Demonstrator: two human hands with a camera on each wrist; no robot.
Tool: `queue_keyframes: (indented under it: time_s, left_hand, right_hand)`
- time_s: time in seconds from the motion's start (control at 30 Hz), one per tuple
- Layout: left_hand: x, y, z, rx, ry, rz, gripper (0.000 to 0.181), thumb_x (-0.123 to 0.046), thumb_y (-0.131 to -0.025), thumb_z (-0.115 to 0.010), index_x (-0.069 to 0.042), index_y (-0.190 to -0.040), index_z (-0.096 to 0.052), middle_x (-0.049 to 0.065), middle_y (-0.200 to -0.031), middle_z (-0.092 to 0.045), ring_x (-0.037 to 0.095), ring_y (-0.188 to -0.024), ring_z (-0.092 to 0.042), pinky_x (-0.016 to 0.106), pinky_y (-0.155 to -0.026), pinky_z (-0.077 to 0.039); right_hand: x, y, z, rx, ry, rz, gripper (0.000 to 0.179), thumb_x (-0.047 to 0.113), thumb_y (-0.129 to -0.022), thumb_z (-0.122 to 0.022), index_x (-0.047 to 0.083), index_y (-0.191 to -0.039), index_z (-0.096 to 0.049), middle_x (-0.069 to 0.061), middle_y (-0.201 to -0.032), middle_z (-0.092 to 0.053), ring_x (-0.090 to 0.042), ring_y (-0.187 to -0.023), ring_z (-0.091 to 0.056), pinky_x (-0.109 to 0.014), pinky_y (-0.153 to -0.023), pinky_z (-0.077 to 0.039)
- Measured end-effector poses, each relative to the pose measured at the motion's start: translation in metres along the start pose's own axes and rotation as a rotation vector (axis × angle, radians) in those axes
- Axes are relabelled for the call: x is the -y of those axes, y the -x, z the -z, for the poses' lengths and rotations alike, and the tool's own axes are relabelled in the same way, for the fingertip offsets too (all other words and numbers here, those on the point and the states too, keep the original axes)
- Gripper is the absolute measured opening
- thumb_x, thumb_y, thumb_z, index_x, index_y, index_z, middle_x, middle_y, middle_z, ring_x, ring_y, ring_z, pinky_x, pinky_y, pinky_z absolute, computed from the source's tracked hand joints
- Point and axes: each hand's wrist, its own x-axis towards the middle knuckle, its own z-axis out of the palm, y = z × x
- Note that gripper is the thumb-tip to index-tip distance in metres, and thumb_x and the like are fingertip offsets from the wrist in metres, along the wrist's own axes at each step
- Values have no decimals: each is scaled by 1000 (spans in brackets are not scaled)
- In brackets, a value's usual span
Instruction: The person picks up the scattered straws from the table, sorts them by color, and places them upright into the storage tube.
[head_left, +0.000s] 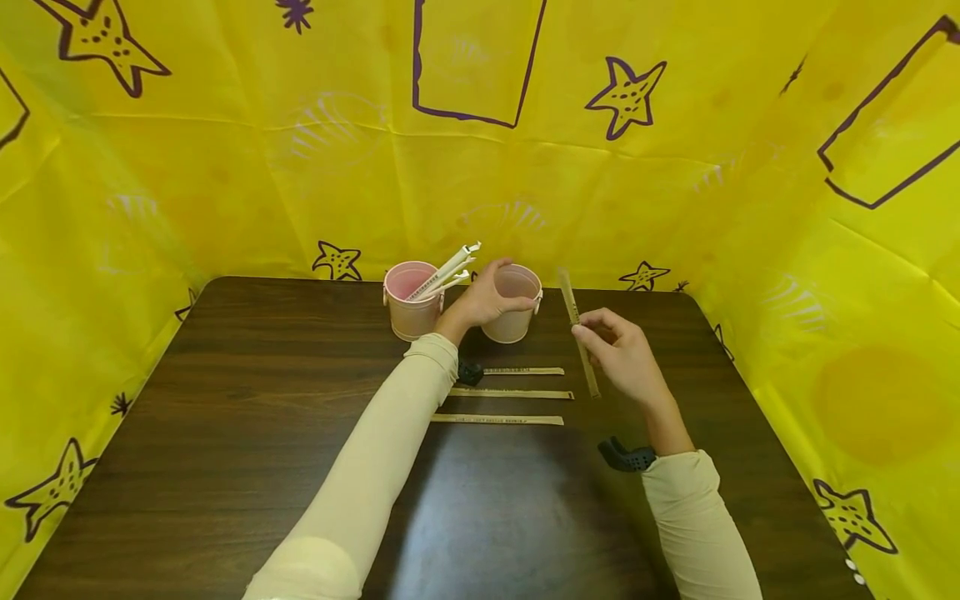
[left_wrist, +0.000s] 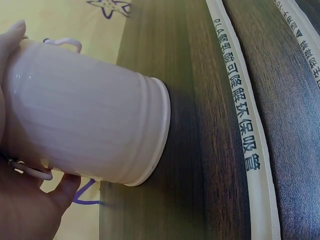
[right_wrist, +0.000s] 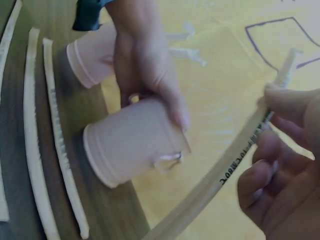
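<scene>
You're pinching a slim, pale paper-wrapped straw [head_left: 585,358] right of centre in your right hand [head_left: 622,354], left hand [head_left: 483,302] gripping a glossy, pale-pink round bucket [head_left: 504,327] mid-frame, ideally keeping it steady, straw unbent.

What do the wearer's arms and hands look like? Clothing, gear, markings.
Both hands are gloveless: left hand, right hand. Left sleeve and right sleeve are long, plain, pale cream. Each wrist has dark gear: left wrist piece, right wrist piece, the latter dotted with small holes. No cables visible.
</scene>
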Motion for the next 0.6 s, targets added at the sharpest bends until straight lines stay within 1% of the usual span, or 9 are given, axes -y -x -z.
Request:
queue_keyframes:
  time_s: [0.1,0.13,0.23,0.37,0.5,0.6]
  left_hand:
    - [0,0,0,-3,-1,-10,102,-43,-83,-84,-17,-161,-23,17,-161,-32,37,-145,-40,55,-119,-36]
    - [0,0,0,-3,1,-13,103,-43,-83,-84,-16,-161,-22,17,-162,-32,37,-145,-40,54,-119,-36]
    - [0,-1,-1,-4,5,-17,103,-43,-83,-84,-15,-161,-22,17,-161,-32,36,-146,-39,53,-120,-35]
    - [1,-2,0,-1,9,-12,103,-43,-83,-84,-16,-161,-22,17,-160,-34,36,-144,-41,53,-119,-37]
    - [1,-2,0,2,3,-16,101,-42,-84,-83,-15,-161,-22,16,-162,-32,36,-147,-38,52,-120,-35]
    - [1,-2,1,3,1,-22,101,-41,-85,-83,-15,-161,-22,16,-164,-29,35,-151,-33,51,-123,-32]
  right_hand:
    - [7,-8,1,-83,-112,-1,24,25,-100,-67,4,-110,-67,2,-82,-63,-12,-58,-52,-27,-54,-48]
    - [10,-10,1,-110,-167,-2,24,24,-100,-68,3,-109,-67,4,-77,-62,-11,-56,-51,-26,-53,-47]
    - [18,-19,1,-181,-388,2,19,20,-99,-68,3,-106,-63,4,-70,-56,-11,-51,-46,-25,-49,-43]
    - [26,-31,0,-277,-645,35,17,18,-99,-68,5,-107,-61,-1,-76,-55,-11,-49,-44,-23,-47,-39]
    - [35,-45,-2,-374,-804,47,17,19,-99,-66,7,-108,-58,-3,-86,-57,-11,-49,-42,-22,-45,-36]
    - [38,-57,-2,-428,-878,30,14,18,-100,-65,10,-105,-54,-2,-88,-57,-10,-49,-41,-22,-45,-35]
